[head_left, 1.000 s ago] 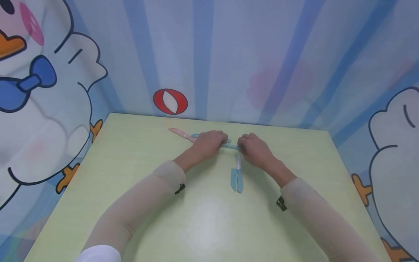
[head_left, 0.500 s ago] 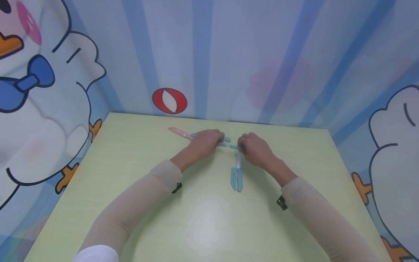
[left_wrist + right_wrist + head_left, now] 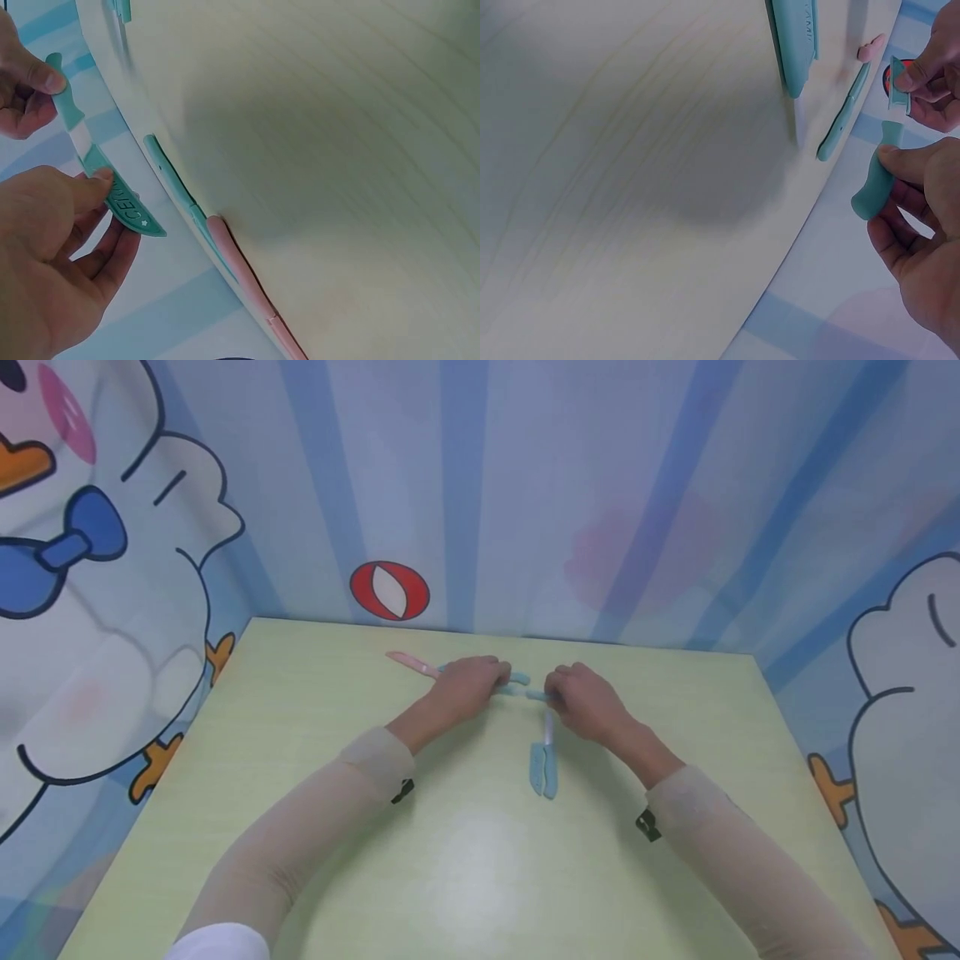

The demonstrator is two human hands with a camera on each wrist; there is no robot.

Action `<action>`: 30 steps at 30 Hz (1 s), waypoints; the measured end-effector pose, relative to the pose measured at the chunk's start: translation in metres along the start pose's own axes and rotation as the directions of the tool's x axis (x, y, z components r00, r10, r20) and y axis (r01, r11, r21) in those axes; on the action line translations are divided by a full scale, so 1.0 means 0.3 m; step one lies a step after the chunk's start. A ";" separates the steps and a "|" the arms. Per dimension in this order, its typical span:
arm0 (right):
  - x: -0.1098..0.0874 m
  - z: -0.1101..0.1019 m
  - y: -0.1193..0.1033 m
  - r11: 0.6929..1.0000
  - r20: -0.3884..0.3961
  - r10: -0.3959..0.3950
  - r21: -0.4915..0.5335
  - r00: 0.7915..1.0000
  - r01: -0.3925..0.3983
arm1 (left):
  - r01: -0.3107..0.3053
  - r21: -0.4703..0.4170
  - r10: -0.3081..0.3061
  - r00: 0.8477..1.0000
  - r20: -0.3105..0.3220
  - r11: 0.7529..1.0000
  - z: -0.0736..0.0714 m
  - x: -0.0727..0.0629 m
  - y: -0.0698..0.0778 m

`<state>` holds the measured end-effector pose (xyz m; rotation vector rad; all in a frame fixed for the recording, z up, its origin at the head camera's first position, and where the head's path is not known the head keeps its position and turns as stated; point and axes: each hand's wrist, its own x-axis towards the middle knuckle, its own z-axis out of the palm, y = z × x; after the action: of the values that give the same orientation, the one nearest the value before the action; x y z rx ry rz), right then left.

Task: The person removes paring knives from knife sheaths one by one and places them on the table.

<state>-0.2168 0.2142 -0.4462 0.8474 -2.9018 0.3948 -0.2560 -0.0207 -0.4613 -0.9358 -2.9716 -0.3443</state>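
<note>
My left hand (image 3: 468,683) pinches the teal sheath (image 3: 124,199) of a small knife between thumb and fingers. My right hand (image 3: 588,702) grips the knife's teal handle (image 3: 875,176). A short stretch of white blade (image 3: 81,139) shows between handle and sheath; the rest is hidden inside. Both hands are over the far part of the table. Behind the left hand lies another teal knife (image 3: 171,174), partly covered in the head view. A pink knife (image 3: 408,662) lies beside it, its end hidden by that hand.
Nearer the person, below the hands, two teal pieces (image 3: 543,770) lie side by side with a white blade (image 3: 548,728) pointing away. The pale table (image 3: 465,860) meets a printed fabric wall (image 3: 525,510) close behind the hands.
My left hand has shifted slightly left with the sheath, and a stretch of white blade now shows between sheath and handle. The right hand has stayed nearly still.
</note>
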 end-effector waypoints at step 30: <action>-0.057 -0.037 0.067 0.969 -0.090 0.117 0.227 0.989 -0.094 | 0.016 -0.324 -0.048 0.995 -0.092 0.946 -0.029 -0.020 -0.055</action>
<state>-0.2131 0.2422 -0.4427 0.6760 -2.8510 0.7619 -0.2610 -0.0390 -0.4565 -0.8608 -2.8931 -0.8743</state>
